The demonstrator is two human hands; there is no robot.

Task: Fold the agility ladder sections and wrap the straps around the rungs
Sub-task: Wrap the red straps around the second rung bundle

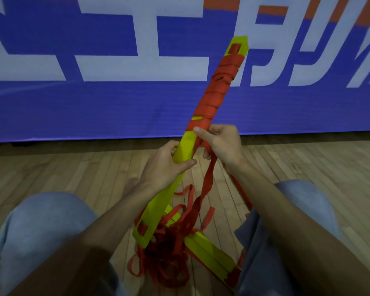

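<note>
Yellow rung bundle (186,146), upper half wound in red strap (209,180). Left hand (169,165) grips bundle; right hand (220,144) pinches strap. Wood floor (73,171), blue banner (94,107) behind.

Both forearms reach forward and converge mid-frame. Left hand (169,165) is curled round the yellow rung bundle (185,144), thumb across its front. Right hand (221,144), just beside and slightly higher, pinches the red strap (209,178), thumb pointing left.
</note>
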